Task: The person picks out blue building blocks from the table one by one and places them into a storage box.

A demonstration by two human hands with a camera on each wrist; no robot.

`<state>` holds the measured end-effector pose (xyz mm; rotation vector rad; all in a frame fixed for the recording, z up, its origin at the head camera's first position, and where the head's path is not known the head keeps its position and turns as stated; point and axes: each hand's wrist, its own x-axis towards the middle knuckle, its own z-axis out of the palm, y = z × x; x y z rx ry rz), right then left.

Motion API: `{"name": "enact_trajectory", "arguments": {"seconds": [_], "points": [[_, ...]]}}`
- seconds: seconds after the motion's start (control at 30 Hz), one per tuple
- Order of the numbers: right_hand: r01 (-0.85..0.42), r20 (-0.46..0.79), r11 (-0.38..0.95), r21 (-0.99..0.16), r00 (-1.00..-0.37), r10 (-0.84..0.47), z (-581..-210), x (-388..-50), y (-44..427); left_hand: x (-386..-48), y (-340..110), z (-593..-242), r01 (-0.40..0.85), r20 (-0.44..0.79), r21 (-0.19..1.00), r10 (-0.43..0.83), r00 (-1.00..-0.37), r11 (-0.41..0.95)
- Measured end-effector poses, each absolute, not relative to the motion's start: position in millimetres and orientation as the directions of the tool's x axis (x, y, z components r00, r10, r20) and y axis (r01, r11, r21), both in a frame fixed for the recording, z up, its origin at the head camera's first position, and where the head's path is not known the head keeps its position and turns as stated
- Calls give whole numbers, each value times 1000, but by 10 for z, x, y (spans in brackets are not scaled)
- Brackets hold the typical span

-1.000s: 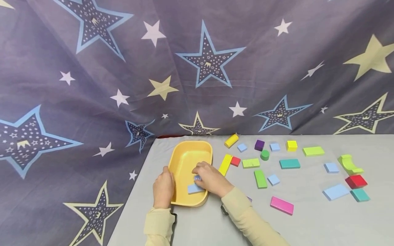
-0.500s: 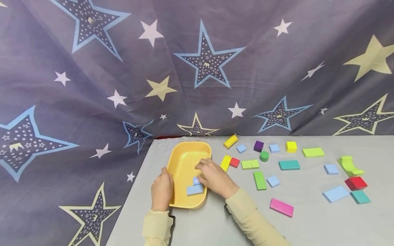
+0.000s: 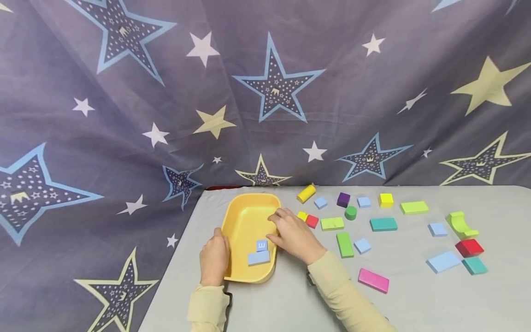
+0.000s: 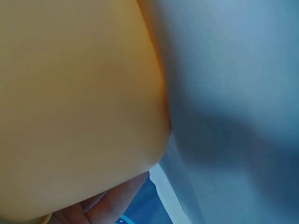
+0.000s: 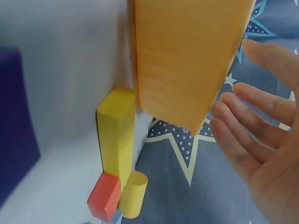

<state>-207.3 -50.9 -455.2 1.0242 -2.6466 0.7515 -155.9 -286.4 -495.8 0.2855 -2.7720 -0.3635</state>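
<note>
A yellow tray (image 3: 251, 216) stands at the left of the table. My left hand (image 3: 214, 259) grips its left rim; in the left wrist view its fingers (image 4: 117, 198) show beside the tray's wall (image 4: 84, 102). Inside the tray lie a small blue block with a letter (image 3: 262, 245) and a longer blue block (image 3: 259, 257), touching. Over the tray's right rim, my right hand (image 3: 296, 235) has its fingers parted and holds nothing. The right wrist view shows this hand (image 5: 261, 112) beside the tray's outer wall (image 5: 187, 60), fingers loosely bent.
Right of the tray lie a yellow block (image 5: 117, 130), a red block (image 3: 312, 222) and a yellow cylinder (image 3: 306, 193). Farther right are several more blocks, among them a pink one (image 3: 374, 280), a teal one (image 3: 383, 224) and a green curved one (image 3: 462, 225). A star-patterned cloth (image 3: 265, 138) hangs behind.
My right hand has let go of the small blue block, which lies in the tray, and has moved right and up to the rim. My left hand stays on the tray.
</note>
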Motion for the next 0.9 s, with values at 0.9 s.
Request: {"name": "enact_trajectory", "arguments": {"seconds": [0.9], "points": [[-620, 374, 693, -368, -781, -501, -4651, -2313, -230, -1545, -2875, -4960, -134, 320, 288, -227, -920, 948]]}}
